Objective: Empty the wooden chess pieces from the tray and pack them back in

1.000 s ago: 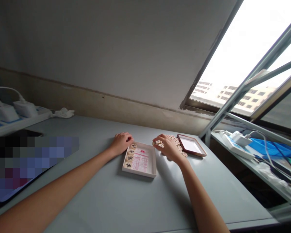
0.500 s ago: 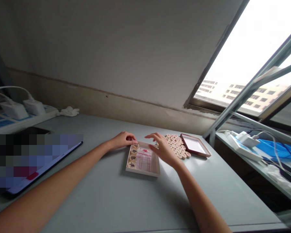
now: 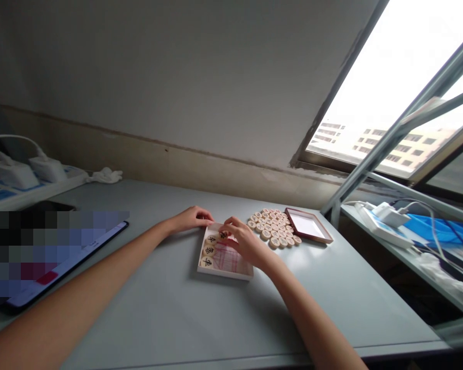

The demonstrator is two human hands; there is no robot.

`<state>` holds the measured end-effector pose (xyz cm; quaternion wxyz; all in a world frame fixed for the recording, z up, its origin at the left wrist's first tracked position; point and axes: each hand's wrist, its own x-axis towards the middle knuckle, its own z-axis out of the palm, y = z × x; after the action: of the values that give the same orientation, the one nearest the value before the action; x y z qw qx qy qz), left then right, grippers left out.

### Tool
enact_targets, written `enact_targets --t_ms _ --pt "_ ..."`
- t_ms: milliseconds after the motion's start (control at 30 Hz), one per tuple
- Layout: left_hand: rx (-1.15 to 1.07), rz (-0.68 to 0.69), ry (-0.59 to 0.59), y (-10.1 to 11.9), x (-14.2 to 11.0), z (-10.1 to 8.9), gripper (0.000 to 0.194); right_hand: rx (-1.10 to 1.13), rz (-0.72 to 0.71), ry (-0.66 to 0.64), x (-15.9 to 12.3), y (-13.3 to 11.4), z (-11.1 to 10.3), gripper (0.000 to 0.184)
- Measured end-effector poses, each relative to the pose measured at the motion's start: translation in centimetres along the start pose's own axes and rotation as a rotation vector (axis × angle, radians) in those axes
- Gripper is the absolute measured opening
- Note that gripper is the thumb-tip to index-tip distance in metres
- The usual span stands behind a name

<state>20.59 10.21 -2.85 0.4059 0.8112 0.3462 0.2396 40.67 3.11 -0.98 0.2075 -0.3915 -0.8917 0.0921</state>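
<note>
A shallow white box lies on the desk. Round wooden Chinese chess pieces with black characters run down its left side, beside a sheet with pink lines. My left hand is at the box's far left corner, its bent fingers closed on the edge. Inside the far part of the box my right hand pinches a chess piece, which the fingers partly cover. Several more chess pieces lie flat in a cluster on the desk, to the right of my right hand.
A dark-red framed lid rests beside the loose pieces. On the left are a tablet with a blurred-out screen and a power strip with white chargers. A metal post and a lower shelf with cables stand right.
My right hand has come down and left into the box and closed on a chess piece at the column's far end. My left hand stays at the box's corner.
</note>
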Motion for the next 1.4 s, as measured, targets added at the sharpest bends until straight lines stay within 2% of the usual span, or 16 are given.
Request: enact_targets --t_ms 100,200,300,367,533,633,833,1033,1233,1400 --pt "0.006 -0.007 -0.002 0.1 0.0 0.0 0.038 0.055 0.025 0.039 -0.1 0.0 -1.5 0.013" --pt "0.012 -0.020 0.007 0.0 0.0 0.1 0.039 0.018 0.109 0.078 -0.6 0.7 -3.6 0.014" --pt "-0.004 -0.023 0.010 0.0 -0.1 0.1 0.037 -0.102 0.190 0.051 -1.4 2.1 -5.2 0.013" --pt "-0.016 -0.025 0.011 0.1 -0.1 0.1 0.036 -0.176 0.192 0.007 -1.8 3.2 -5.6 0.009" --pt "-0.023 -0.023 0.014 0.1 -0.2 0.1 0.035 -0.254 0.149 -0.075 -2.2 4.5 -5.3 0.013" --pt "-0.007 -0.024 0.016 0.1 -0.2 0.1 0.035 -0.276 0.187 -0.113 -2.1 4.6 -5.1 0.017" --pt "0.013 -0.017 0.019 0.0 -0.1 0.2 0.037 -0.361 0.249 -0.029 -2.3 4.8 -5.2 0.019" --pt "-0.005 -0.025 0.022 0.1 -0.2 0.2 0.036 -0.450 0.341 -0.107 -2.7 4.6 -5.8 0.006" --pt "0.001 -0.040 0.028 0.3 -0.2 0.3 0.036 -0.420 0.334 -0.107 -2.5 4.2 -6.2 0.008" --pt "-0.004 -0.024 0.024 0.3 -0.2 0.2 0.035 -0.180 0.210 -0.047 -1.7 2.4 -5.2 0.006"
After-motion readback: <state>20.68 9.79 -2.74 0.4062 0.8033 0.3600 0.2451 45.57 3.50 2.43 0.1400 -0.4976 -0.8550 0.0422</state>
